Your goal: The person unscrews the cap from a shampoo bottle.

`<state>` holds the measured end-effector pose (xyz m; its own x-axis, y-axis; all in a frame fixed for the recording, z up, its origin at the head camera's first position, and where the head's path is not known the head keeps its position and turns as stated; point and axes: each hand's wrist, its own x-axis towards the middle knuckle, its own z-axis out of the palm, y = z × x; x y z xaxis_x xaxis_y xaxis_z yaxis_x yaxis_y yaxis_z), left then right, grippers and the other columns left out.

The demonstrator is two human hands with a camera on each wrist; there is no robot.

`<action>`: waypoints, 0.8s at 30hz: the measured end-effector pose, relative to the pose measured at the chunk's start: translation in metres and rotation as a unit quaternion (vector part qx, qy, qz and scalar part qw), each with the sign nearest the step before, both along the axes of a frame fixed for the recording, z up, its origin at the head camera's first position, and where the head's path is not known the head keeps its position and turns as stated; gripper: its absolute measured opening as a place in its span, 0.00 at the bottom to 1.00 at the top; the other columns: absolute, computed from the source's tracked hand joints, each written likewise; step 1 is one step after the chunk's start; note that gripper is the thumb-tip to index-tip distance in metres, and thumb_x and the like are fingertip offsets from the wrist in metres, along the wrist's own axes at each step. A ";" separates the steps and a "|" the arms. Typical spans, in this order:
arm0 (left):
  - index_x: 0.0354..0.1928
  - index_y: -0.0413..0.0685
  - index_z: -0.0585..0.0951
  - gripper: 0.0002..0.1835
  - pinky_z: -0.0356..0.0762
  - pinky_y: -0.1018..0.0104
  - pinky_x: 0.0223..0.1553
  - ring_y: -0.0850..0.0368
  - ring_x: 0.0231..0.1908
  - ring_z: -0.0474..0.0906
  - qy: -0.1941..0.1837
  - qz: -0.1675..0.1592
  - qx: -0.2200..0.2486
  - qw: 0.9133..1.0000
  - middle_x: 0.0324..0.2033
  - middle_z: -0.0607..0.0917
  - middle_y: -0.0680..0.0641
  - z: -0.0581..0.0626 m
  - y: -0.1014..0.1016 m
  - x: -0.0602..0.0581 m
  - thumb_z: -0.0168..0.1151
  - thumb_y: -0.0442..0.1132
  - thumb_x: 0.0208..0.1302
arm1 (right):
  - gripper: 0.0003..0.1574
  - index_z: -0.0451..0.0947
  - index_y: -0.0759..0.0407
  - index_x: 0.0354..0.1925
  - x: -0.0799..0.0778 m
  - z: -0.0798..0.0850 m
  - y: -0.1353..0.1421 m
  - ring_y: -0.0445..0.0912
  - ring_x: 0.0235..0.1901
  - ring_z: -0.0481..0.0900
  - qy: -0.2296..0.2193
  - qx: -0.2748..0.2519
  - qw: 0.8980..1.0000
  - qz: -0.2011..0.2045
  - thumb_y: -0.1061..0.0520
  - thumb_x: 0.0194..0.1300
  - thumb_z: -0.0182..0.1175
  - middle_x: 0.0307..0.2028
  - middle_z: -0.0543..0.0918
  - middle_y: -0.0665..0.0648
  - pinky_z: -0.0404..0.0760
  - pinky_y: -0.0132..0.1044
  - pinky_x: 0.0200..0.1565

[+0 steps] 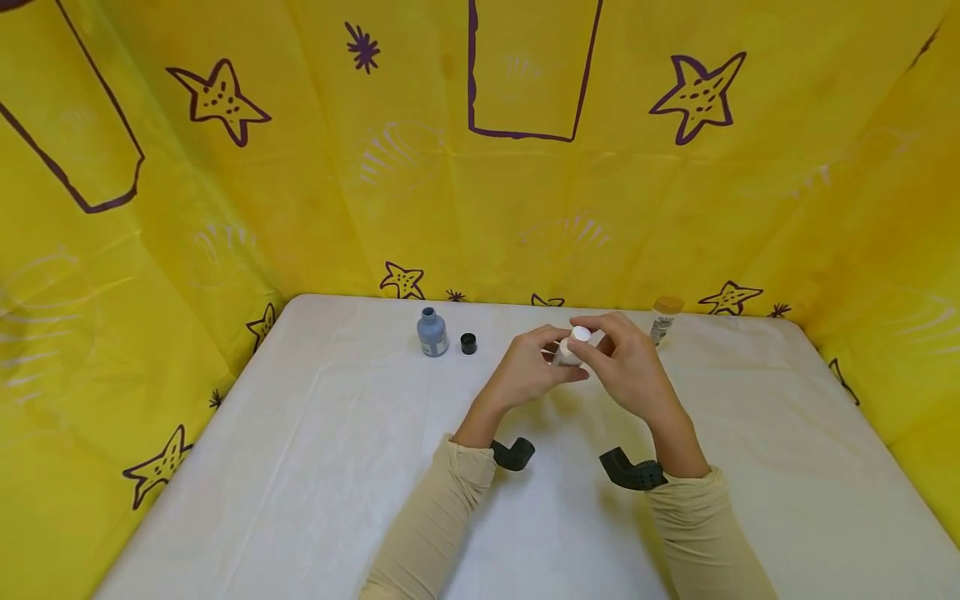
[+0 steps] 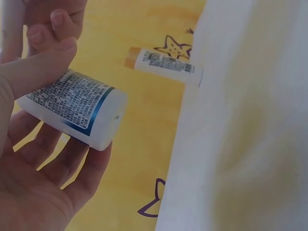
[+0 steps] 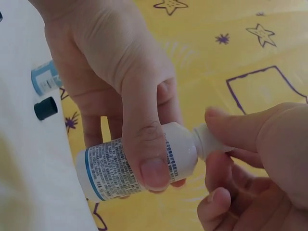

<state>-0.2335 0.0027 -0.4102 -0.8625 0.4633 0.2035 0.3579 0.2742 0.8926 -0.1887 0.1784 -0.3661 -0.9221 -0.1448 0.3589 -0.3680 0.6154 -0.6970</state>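
Observation:
My left hand (image 1: 525,367) grips a small white bottle (image 3: 108,171) around its body, the thumb across its printed label. The bottle lies tilted and is held up over the table, its base pointing away from the right hand. With thumb and fingers, my right hand (image 1: 630,367) pinches the white cap (image 3: 204,142) at the bottle's neck. Fine print and a blue stripe show on the label (image 2: 65,103) in the left wrist view. Part of the cap is hidden behind the right hand's fingers.
A blue bottle (image 1: 432,335) stands uncapped at the back left of the white-covered table (image 1: 337,467). Beside it sits a black cap (image 1: 468,343). An orange-capped bottle (image 1: 664,320) stands behind the right hand. Yellow patterned curtain (image 1: 480,192) encloses the back and sides.

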 end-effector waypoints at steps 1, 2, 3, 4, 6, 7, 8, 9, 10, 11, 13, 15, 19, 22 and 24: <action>0.58 0.54 0.84 0.25 0.83 0.68 0.51 0.56 0.48 0.83 0.000 0.001 0.001 1.000 0.52 0.86 0.53 0.000 0.000 0.000 0.78 0.43 0.57 | 0.22 0.82 0.58 0.60 0.000 0.000 0.000 0.45 0.26 0.72 0.010 0.000 1.000 0.007 0.58 0.68 0.67 0.50 0.83 0.59 0.73 0.32 0.27; 0.58 0.54 0.84 0.26 0.83 0.68 0.51 0.56 0.49 0.83 0.000 0.001 0.001 1.000 0.53 0.86 0.53 0.000 -0.001 -0.001 0.78 0.43 0.57 | 0.23 0.81 0.58 0.61 0.001 0.000 0.000 0.45 0.25 0.72 0.019 0.000 1.000 0.013 0.59 0.69 0.66 0.50 0.83 0.59 0.73 0.31 0.27; 0.59 0.54 0.83 0.26 0.83 0.67 0.51 0.55 0.49 0.83 0.001 0.002 0.002 1.000 0.54 0.86 0.53 0.000 -0.001 -0.001 0.78 0.43 0.57 | 0.23 0.81 0.58 0.62 0.001 0.000 0.000 0.45 0.25 0.71 0.028 0.000 0.999 0.019 0.60 0.69 0.66 0.50 0.84 0.59 0.72 0.31 0.26; 0.59 0.54 0.83 0.26 0.83 0.67 0.51 0.55 0.49 0.84 0.001 0.002 0.003 1.000 0.54 0.86 0.52 0.000 -0.002 -0.002 0.78 0.43 0.57 | 0.24 0.80 0.58 0.62 0.001 0.000 0.000 0.45 0.24 0.71 0.035 -0.001 0.999 0.025 0.61 0.69 0.65 0.50 0.84 0.59 0.72 0.31 0.26; 0.59 0.54 0.83 0.26 0.83 0.67 0.51 0.56 0.49 0.83 0.002 0.002 0.005 1.000 0.54 0.86 0.52 0.000 -0.003 -0.002 0.78 0.43 0.57 | 0.24 0.80 0.58 0.63 0.001 0.000 0.001 0.45 0.24 0.72 0.044 -0.005 0.998 0.035 0.63 0.69 0.64 0.50 0.85 0.59 0.72 0.30 0.26; 0.59 0.54 0.83 0.26 0.83 0.68 0.51 0.57 0.49 0.83 0.002 0.003 0.006 1.000 0.54 0.86 0.52 0.000 -0.003 -0.003 0.78 0.43 0.57 | 0.24 0.80 0.58 0.63 0.001 0.001 0.001 0.44 0.23 0.72 0.048 -0.006 0.998 0.039 0.63 0.69 0.64 0.50 0.85 0.59 0.72 0.30 0.26; 0.58 0.54 0.83 0.26 0.83 0.68 0.50 0.57 0.48 0.83 0.002 0.004 0.008 1.000 0.54 0.86 0.52 0.000 -0.003 -0.003 0.78 0.43 0.57 | 0.25 0.79 0.58 0.63 0.001 0.001 0.001 0.43 0.23 0.72 0.047 -0.009 0.998 0.040 0.62 0.70 0.64 0.51 0.85 0.59 0.72 0.30 0.26; 0.58 0.54 0.83 0.26 0.83 0.68 0.50 0.57 0.48 0.83 0.000 0.005 0.011 1.000 0.54 0.86 0.53 0.000 -0.003 -0.002 0.79 0.44 0.56 | 0.25 0.79 0.58 0.64 0.001 0.001 0.000 0.42 0.23 0.72 0.044 -0.012 0.998 0.039 0.61 0.70 0.64 0.51 0.84 0.59 0.72 0.30 0.26; 0.58 0.55 0.84 0.26 0.83 0.68 0.50 0.58 0.48 0.84 0.000 0.005 0.012 1.000 0.54 0.86 0.53 0.000 -0.003 -0.002 0.79 0.44 0.57 | 0.25 0.79 0.58 0.64 0.000 0.001 0.001 0.42 0.23 0.72 0.040 -0.016 0.998 0.036 0.60 0.70 0.65 0.52 0.84 0.60 0.73 0.30 0.26; 0.58 0.55 0.84 0.26 0.83 0.68 0.50 0.58 0.48 0.84 -0.001 0.005 0.015 1.000 0.54 0.86 0.53 0.001 -0.002 -0.002 0.79 0.44 0.56 | 0.26 0.79 0.58 0.64 0.000 0.001 0.001 0.41 0.23 0.72 0.034 -0.021 0.999 0.030 0.59 0.69 0.66 0.53 0.83 0.60 0.73 0.30 0.26; 0.57 0.56 0.84 0.25 0.83 0.69 0.51 0.59 0.47 0.84 -0.001 0.003 0.020 1.000 0.53 0.86 0.54 0.000 -0.001 -0.002 0.79 0.44 0.56 | 0.27 0.78 0.57 0.63 0.000 0.001 0.000 0.41 0.23 0.72 0.019 -0.031 0.999 0.014 0.55 0.68 0.68 0.53 0.82 0.61 0.74 0.30 0.26; 0.56 0.56 0.85 0.24 0.83 0.69 0.51 0.59 0.47 0.83 0.003 -0.001 0.024 1.000 0.52 0.86 0.55 -0.001 0.000 -0.001 0.79 0.44 0.56 | 0.27 0.79 0.58 0.61 -0.001 0.000 0.000 0.42 0.24 0.73 0.004 -0.040 0.999 -0.006 0.52 0.66 0.70 0.51 0.82 0.61 0.75 0.30 0.26; 0.52 0.57 0.86 0.21 0.82 0.70 0.53 0.60 0.46 0.82 0.016 -0.006 0.024 1.000 0.48 0.87 0.56 -0.002 0.003 0.000 0.79 0.44 0.56 | 0.26 0.79 0.62 0.54 -0.001 -0.001 -0.001 0.48 0.27 0.74 -0.013 -0.049 0.998 -0.037 0.50 0.64 0.72 0.44 0.79 0.62 0.75 0.31 0.26; 0.52 0.57 0.86 0.20 0.82 0.69 0.53 0.62 0.46 0.81 0.023 0.000 0.021 1.000 0.47 0.87 0.56 -0.002 0.004 0.001 0.79 0.44 0.56 | 0.23 0.79 0.63 0.48 -0.002 -0.002 -0.002 0.50 0.29 0.74 -0.012 -0.051 0.997 -0.051 0.50 0.63 0.73 0.40 0.78 0.62 0.74 0.31 0.27; 0.52 0.57 0.86 0.21 0.82 0.69 0.53 0.63 0.46 0.81 0.023 0.006 0.020 1.000 0.47 0.87 0.57 -0.002 0.004 0.001 0.79 0.44 0.56 | 0.21 0.79 0.62 0.46 -0.002 -0.002 -0.001 0.50 0.29 0.73 -0.006 -0.049 0.997 -0.055 0.50 0.63 0.73 0.39 0.79 0.61 0.73 0.31 0.27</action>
